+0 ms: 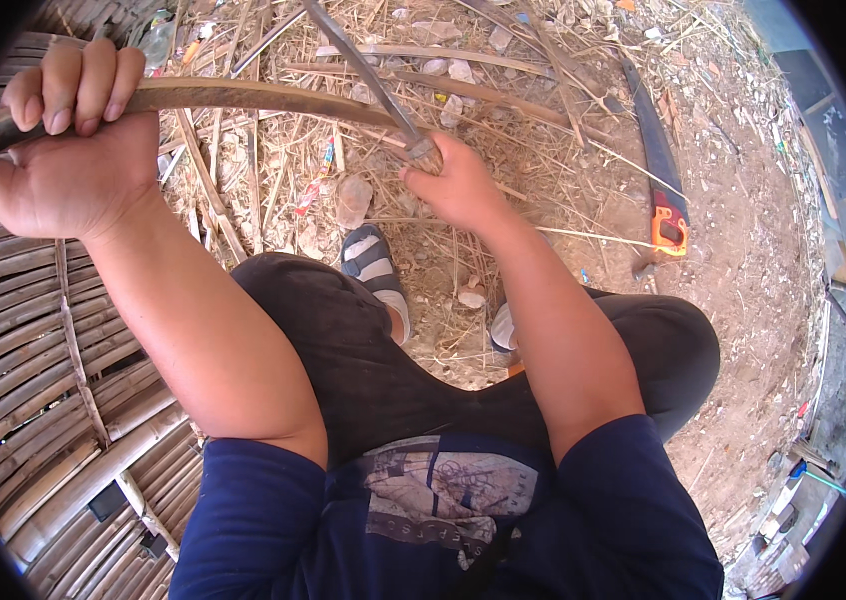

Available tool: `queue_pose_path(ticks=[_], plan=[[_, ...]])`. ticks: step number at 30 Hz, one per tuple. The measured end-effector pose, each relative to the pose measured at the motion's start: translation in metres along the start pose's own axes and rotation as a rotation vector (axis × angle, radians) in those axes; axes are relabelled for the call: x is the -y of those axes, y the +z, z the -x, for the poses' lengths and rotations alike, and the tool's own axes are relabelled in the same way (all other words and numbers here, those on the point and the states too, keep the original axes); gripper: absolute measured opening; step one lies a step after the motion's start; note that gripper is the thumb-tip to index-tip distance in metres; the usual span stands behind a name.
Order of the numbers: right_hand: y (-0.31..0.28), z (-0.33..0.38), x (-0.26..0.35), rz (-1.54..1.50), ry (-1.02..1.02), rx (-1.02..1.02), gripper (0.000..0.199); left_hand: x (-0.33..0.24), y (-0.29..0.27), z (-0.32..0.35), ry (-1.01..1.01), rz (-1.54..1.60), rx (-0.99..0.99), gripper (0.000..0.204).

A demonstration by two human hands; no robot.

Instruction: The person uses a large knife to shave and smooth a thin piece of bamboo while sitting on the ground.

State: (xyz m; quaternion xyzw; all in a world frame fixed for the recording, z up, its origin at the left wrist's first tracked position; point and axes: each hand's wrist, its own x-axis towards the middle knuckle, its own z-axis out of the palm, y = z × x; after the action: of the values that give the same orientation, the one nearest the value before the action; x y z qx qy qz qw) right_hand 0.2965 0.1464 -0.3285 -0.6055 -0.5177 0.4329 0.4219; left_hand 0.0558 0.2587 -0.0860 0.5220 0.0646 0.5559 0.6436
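Observation:
Up at the left, my left hand (83, 140) is closed around a long, curved bamboo strip (253, 95), with the fingers curled over it. From there the strip runs right, toward my other hand. My right hand (458, 188) grips the short handle of a big knife (358, 70), its dark blade pointing up and to the left. The blade crosses the strip near its right end in the picture; I cannot tell whether they touch. My fingers hide most of the handle.
A hand saw (651, 140) with an orange handle lies on the dirt at the right. Split bamboo pieces (483, 92), straw and stones litter the ground ahead. A bamboo-slat panel (3, 330) fills the left side. My sandalled foot (371, 262) stands below the strip.

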Motion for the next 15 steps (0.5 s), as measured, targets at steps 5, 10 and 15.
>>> queue_pose_path(ticks=[5,10,15], plan=[[-0.003,0.016,-0.044,0.079,0.382,0.047,0.045,0.006,0.005,0.002,-0.003,0.054,0.080,0.076],[0.001,0.031,-0.125,0.198,0.538,-0.064,0.047,0.010,0.008,-0.005,-0.002,0.063,0.092,0.076],[0.002,0.009,-0.015,0.065,0.244,0.073,0.047,0.005,-0.008,0.001,-0.016,0.125,0.113,0.076]])
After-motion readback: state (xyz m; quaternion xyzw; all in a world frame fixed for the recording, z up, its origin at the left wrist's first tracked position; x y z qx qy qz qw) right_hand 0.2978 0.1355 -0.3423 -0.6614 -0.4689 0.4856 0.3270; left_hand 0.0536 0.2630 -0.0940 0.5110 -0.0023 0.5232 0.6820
